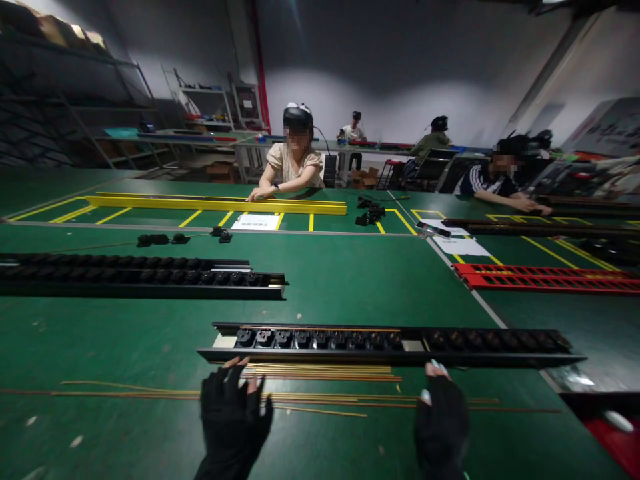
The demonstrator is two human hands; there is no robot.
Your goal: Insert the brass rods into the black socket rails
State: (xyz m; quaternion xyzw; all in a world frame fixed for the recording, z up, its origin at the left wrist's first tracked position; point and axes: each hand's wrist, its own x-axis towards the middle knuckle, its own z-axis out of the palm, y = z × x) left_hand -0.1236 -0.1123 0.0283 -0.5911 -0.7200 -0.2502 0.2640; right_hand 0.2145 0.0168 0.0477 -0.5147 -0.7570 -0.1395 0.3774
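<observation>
Just in front of me lies a long black channel (320,355) with a row of black square modules (320,341) seated in it. A thin copper-coloured rod (320,328) runs along its far side. My left hand (233,413), in a black fingerless glove, has its fingers apart, by the channel's near edge and the left ends of a bundle of short brass-coloured rods (325,372). My right hand (441,410), gloved the same way, reaches the near edge farther right, thumb apart from its fingers. Longer thin rods (345,398) lie across the table nearer me.
Another filled black channel (150,292) lies to the left, and a red slotted rail (550,279) to the right. Across the green table (350,267), a person (295,160) touches a yellow channel (225,205). Loose black parts (370,212) lie near it. Another person (495,177) works at right.
</observation>
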